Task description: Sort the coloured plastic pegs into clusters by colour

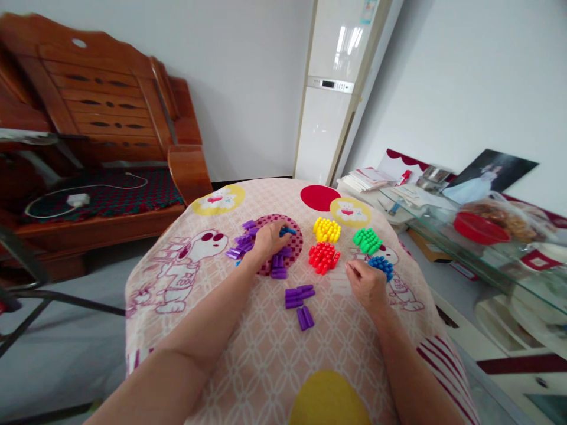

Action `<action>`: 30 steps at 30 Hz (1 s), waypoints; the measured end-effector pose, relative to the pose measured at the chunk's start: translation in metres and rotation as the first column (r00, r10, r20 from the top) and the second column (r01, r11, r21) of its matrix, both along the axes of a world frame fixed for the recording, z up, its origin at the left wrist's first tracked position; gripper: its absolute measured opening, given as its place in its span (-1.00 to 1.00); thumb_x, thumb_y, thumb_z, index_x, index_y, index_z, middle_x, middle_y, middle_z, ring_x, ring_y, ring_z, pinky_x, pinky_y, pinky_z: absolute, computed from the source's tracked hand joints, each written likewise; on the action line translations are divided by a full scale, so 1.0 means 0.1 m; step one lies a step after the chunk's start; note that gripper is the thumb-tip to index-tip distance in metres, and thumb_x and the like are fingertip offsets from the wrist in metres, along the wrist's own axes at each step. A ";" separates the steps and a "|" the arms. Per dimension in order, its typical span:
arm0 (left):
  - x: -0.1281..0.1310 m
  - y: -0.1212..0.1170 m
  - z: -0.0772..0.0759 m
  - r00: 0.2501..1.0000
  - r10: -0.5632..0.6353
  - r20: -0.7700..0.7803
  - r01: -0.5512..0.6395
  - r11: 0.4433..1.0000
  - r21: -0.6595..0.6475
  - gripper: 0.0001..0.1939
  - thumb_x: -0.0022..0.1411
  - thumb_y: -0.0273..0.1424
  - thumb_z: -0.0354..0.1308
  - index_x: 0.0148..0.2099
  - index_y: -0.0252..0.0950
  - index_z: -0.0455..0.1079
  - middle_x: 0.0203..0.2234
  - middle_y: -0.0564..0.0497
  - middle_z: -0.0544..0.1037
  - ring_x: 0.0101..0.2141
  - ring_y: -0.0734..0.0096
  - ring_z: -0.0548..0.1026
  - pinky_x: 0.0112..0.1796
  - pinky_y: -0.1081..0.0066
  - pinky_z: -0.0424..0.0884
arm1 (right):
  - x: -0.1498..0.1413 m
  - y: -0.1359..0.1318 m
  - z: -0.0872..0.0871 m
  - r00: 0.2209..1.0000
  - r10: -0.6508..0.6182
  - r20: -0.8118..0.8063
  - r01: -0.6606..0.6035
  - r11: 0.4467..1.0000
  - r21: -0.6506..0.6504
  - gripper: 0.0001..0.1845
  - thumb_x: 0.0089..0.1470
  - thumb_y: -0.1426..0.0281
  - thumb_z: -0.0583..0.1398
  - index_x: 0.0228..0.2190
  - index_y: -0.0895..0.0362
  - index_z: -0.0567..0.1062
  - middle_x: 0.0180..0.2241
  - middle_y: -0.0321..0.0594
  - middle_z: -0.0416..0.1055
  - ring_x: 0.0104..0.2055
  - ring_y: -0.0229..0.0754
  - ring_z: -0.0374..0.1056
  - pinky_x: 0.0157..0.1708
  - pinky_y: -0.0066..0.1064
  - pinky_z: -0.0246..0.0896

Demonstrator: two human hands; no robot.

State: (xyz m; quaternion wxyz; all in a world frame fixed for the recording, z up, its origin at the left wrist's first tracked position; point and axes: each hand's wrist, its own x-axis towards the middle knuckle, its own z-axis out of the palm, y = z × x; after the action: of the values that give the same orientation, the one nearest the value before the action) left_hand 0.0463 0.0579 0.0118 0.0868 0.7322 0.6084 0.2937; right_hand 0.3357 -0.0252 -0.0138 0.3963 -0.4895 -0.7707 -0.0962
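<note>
My left hand (268, 239) reaches into the spread of purple plastic pegs (280, 265), its fingers closed on a small blue peg (287, 231). More purple pegs lie to its left, with a bit of blue among them. Beside a bunch of blue pegs (381, 267), my right hand (367, 284) is curled with fingertips together; whatever it may hold is hidden. Between the hands stand bunches of yellow pegs (326, 230) and red pegs (323, 258). Green pegs (367, 241) are grouped farther right. Several purple pegs (300, 296) lie nearer to me, two of them side by side.
A patterned cloth covers the round table (261, 354). On the right, a glass-topped cabinet (447, 230) carries a red bowl (481, 229), papers and a photo. A wooden bench (106, 112) stands at the left, and a tall white appliance (328, 106) is behind the table.
</note>
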 end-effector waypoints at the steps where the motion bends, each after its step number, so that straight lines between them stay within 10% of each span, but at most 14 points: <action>1: 0.03 -0.04 0.07 0.995 -0.056 0.084 0.055 0.998 0.015 -0.74 0.20 -0.31 0.12 -0.11 -0.28 0.50 -0.31 -0.05 0.62 -0.31 0.28 0.54 -0.29 0.40 0.37 | -0.01 0.00 0.01 1.000 0.019 -0.019 -0.019 1.000 -0.013 -0.70 0.22 0.33 0.11 -0.43 0.14 0.58 -0.52 -0.19 0.53 -0.51 -0.24 0.39 -0.47 -0.46 0.13; 9: 0.56 -0.49 0.35 0.766 -0.531 0.363 0.567 0.824 0.009 -0.76 0.17 -0.34 0.13 -0.17 -0.31 0.53 -0.36 0.03 0.61 -0.36 0.43 0.49 -0.33 0.49 0.33 | -0.20 -0.09 0.10 0.944 0.199 -0.262 -0.251 0.950 -0.185 -0.73 0.14 0.25 0.20 -0.21 0.15 0.57 -0.54 -0.30 0.47 -0.55 -0.28 0.34 -0.51 -0.48 0.25; 21: 0.73 -0.57 0.18 0.771 -0.548 0.325 0.594 0.803 -0.054 -0.81 0.17 -0.35 0.17 -0.20 -0.30 0.52 -0.39 0.08 0.59 -0.38 0.47 0.48 -0.34 0.50 0.33 | -0.19 -0.11 0.23 0.882 0.211 -0.422 -0.332 0.913 -0.238 -0.82 0.09 0.32 0.18 -0.38 0.14 0.56 -0.50 -0.25 0.50 -0.49 -0.25 0.40 -0.46 -0.47 0.31; 30: 0.72 -0.45 0.03 0.738 -0.508 0.443 0.557 0.830 0.025 -0.61 0.08 -0.27 0.33 -0.05 -0.31 0.48 -0.19 -0.04 0.62 -0.21 0.36 0.56 -0.16 0.40 0.47 | 0.63 -0.02 0.37 0.945 -0.066 -0.322 -0.100 0.875 -0.473 -0.84 -0.08 0.30 0.24 -0.49 0.13 0.55 -0.58 -0.27 0.48 -0.54 -0.23 0.35 -0.51 -0.44 0.18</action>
State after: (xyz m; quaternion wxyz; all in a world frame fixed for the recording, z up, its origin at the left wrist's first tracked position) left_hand 0.1188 0.0124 0.0147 0.3395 0.7858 0.3535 0.3771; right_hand 0.3982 -0.0267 0.0236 0.3848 -0.5750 -0.6977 0.1857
